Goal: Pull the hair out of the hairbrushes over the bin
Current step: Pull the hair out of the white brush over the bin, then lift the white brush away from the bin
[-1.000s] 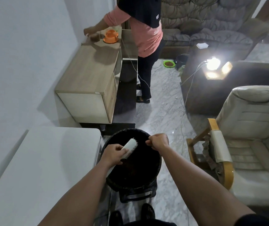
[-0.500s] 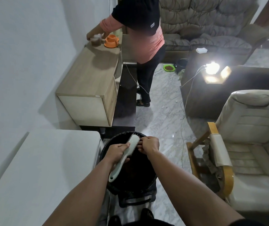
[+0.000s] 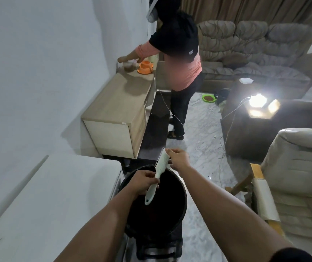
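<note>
A pale green hairbrush (image 3: 159,168) is held over a round black bin (image 3: 181,197) on the floor in front of me. My left hand (image 3: 143,181) grips the brush at the middle of its handle, with the head tilted up and away and the bristles facing left. My right hand (image 3: 178,158) touches the top right of the brush head with its fingers pinched together; whether hair is between them is too small to tell. The bin's inside looks dark.
A white table (image 3: 47,205) stands at my left, touching the bin. A person in a pink top (image 3: 179,59) stands at a wooden cabinet (image 3: 121,108) ahead. A cream armchair (image 3: 293,186) is at the right, a dark sofa and a bright lamp (image 3: 258,100) beyond.
The brush head has swung up and further from me, now more upright. My right hand followed to the top of the head. The view has tilted up, showing more of the room.
</note>
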Available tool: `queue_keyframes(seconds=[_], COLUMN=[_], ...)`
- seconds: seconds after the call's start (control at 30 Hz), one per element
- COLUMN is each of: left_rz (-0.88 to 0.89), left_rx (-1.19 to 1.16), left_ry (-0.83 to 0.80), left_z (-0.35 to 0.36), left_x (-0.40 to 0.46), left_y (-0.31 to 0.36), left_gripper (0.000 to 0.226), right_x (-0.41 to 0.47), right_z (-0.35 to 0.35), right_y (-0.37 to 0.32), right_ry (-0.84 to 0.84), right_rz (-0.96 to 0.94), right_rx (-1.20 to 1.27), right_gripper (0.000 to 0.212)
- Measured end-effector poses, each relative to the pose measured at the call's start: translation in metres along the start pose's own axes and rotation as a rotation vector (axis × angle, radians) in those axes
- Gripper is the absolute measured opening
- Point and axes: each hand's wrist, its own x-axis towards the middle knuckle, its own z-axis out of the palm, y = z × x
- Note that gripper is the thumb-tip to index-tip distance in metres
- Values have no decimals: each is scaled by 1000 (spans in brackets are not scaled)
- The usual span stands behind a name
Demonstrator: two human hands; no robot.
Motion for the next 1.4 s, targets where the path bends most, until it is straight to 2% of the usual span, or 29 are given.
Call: queue_keyframes(seconds=[0.13,0.23,0.37,0.67,1.0,1.13,1.27,1.4], left_rz=[22,69,100,108,103,73,20,-21], left_rx=[-48,-104,-185,-234,-291,-332,-396,-476], left_ry=[92,229,349,547,752,839,938,1049], left_z=[-2,-12,-32,-111,-176,-192,-205,-214], left_x=[-7,-17,-42,-143,-274,-316,-346,-368], left_y=[3,2,0,-41,-123,-161,-191,-217], left_gripper=[21,25,15,24,32,25,17,23], right_x=[7,-1,-17,-115,-252,-301,-338,-367], right_z=[20,44,83,189,287,324,354,381], right_y=[-18,-32,-46,-54,-16,6,27,47], right_ry=[-50,-168,-270,-499,-732,-867,-1000,-1117], right_rz=[-70,-142,-208,-284,-320,-290,-289,-289], right_rx=[-119,-215,-288,-334,-392,-450,-530,-629], right_gripper=[30,14,36,41,40,42,53,60])
